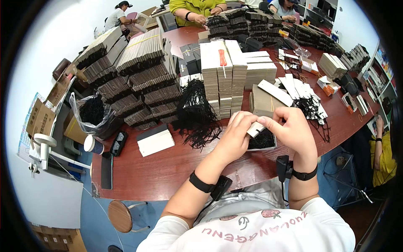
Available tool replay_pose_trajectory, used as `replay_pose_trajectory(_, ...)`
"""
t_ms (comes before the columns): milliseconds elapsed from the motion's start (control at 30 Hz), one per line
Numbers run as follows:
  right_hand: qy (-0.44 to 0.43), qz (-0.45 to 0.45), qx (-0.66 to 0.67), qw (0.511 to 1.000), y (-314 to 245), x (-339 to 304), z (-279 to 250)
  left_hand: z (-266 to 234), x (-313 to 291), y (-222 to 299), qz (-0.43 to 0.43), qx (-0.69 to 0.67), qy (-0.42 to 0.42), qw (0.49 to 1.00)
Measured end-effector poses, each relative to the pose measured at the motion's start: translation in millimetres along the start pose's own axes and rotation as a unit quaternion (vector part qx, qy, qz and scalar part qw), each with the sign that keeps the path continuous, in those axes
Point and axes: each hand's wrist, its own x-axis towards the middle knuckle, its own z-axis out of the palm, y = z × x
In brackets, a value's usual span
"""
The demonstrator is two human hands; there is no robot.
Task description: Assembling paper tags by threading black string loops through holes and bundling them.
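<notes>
My left hand [237, 135] and my right hand [294, 129] meet over the near middle of the table. Between their fingers is a small white card [255, 129], its end pointing toward me; the fingers cover most of it. Both hands are closed, the right thumb pressed against the card's edge. Just below them stands an open box [275, 147] with black strings [261, 140] inside. Beyond my hands lies a brown stack [262, 105] with a long white card [275, 92] on top. A heap of black cords [197, 113] hangs left of a tall stack of cards [210, 67].
Tall bundles of cards [142, 50] stack up at the left. A red-handled screwdriver [222, 61] lies on the middle stack. White tags with black cords [308, 107] spread at right. A paper cup [93, 145] stands by the left edge. Other people [197, 10] work across the table.
</notes>
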Motion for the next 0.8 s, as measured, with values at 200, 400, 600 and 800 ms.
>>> replay_pose_trajectory(200,-0.167,0.128,0.344,0.915,11.1,-6.4,-1.4,-0.2,1.6,17.8,0.048,0.077,0.039,0.995)
replay_pose_trajectory(400,-0.176,0.145,0.322,0.919,32.9,-1.3,-3.0,-40.8,-1.4,33.6,-0.024,0.169,-0.052,0.984)
replay_pose_trajectory(600,0.068,0.167,0.282,0.942,104.8,2.0,-50.6,-168.3,-64.4,15.0,-0.240,0.260,-0.103,0.930)
replay_pose_trajectory(800,0.247,0.195,-0.239,0.918,158.1,24.8,-42.7,-196.2,-132.0,-15.6,-0.349,0.376,-0.076,0.855)
